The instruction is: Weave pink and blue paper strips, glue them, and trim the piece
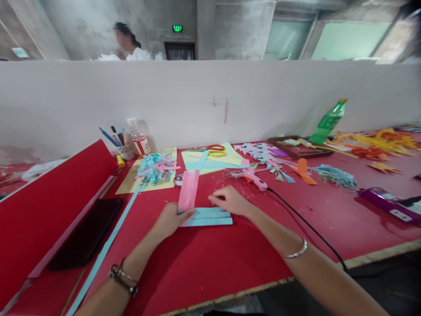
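Observation:
Woven paper strips lie in front of me, with pink strips (188, 188) pointing away and light blue strips (213, 221) running to the right. At their crossing, my left hand (171, 219) pinches them with the thumb on top. My right hand (230, 200) is just above the blue strips, its fingers curled together near the fingertips. Whether anything is between those fingers, I cannot make out. Beyond the pink strips a blue strip (201, 162) reaches toward red-and-yellow-handled scissors (217, 153). A pink glue gun (250, 176) lies right of the strips.
Blue and pink paper curls (154, 169) lie at left on yellow paper. A black phone (87, 235) sits by a raised red board (55, 210). Rightward are a purple power strip (391, 204), a glue gun cord (305, 221) and a tilted green bottle (329, 123). A person (131, 44) is behind the partition.

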`<state>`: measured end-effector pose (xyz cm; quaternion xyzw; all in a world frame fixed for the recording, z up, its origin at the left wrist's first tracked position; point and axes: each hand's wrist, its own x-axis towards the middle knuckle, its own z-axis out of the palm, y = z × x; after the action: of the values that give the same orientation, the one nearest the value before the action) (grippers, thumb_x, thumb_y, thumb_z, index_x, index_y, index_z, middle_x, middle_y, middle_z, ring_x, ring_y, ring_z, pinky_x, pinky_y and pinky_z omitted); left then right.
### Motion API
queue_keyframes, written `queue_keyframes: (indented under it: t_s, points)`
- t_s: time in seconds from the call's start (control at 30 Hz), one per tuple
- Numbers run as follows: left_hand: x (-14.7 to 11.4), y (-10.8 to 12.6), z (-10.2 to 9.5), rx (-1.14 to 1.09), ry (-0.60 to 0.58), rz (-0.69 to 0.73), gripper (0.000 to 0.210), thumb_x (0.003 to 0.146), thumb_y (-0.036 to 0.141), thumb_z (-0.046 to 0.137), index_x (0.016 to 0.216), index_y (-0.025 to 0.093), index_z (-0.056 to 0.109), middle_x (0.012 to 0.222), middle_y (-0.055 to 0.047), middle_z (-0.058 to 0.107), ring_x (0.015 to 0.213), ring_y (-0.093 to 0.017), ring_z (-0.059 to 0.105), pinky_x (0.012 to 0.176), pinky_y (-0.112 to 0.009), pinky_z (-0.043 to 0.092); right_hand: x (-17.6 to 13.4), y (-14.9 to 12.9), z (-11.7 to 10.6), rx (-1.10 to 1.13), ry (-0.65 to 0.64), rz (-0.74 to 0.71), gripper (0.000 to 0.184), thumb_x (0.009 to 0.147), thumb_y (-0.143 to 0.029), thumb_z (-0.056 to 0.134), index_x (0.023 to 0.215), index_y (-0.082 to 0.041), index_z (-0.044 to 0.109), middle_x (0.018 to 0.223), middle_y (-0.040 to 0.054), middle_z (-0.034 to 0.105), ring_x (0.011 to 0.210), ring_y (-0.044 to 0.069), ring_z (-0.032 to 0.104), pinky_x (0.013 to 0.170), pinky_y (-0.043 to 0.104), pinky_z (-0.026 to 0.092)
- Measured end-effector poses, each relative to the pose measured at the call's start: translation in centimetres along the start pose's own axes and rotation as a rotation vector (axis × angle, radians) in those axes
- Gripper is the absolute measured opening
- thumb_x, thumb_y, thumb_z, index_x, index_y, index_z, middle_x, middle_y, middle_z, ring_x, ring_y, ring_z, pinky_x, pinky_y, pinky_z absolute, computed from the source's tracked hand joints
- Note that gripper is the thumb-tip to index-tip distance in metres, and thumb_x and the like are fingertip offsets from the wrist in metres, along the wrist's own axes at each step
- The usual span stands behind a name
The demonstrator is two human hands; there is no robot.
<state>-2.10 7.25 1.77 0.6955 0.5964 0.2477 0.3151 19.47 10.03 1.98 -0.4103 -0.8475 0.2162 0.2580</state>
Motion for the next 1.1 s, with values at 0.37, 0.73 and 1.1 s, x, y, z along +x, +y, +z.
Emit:
queue_keyframes:
  t_s: [0.37, 0.73, 1.1]
  points:
    - [-0.2, 1.0, -0.6, -0.134, -0.051, -0.039, 0.038, 0.069, 0.044, 0.051, 0.047, 0.014, 0.054, 0.037, 0.0, 0.051, 0.036, -0.008, 0.035, 0.039, -0.019, 0.022, -2.7, 4.9, -7.4, -0.725, 0.096, 0.921, 0.03, 0.074, -0.03, 0.05, 0.095, -0.011, 0.06, 0.096, 0.0187, 0.06, 0.089, 0.028, 0.056, 0.068, 0.033, 0.04]
    - [0.1, 0.1, -0.5, -0.273, -0.085, 0.048, 0.035, 0.07, 0.045, 0.054, 0.057, 0.013, 0.061, 0.057, -0.002, 0.062, 0.054, -0.012, 0.05, 0.056, -0.021, 0.035, -3.2, 9.2, -6.9, -0.514, 0.069, 0.835, 0.034, 0.073, -0.028, 0.048, 0.102, -0.01, 0.054, 0.099, 0.0156, 0.061, 0.087, 0.025, 0.058, 0.066, 0.028, 0.04]
    - [0.4, -0.3, 0.0, -0.926, 0.082, -0.03, 0.033, 0.065, 0.046, 0.061, 0.069, 0.013, 0.062, 0.062, 0.001, 0.06, 0.049, -0.009, 0.05, 0.055, -0.021, 0.044, -4.6, 11.6, -8.6, -0.429, 0.237, 0.762, 0.032, 0.076, -0.025, 0.044, 0.105, -0.013, 0.048, 0.099, 0.0107, 0.06, 0.083, 0.019, 0.056, 0.063, 0.023, 0.037]
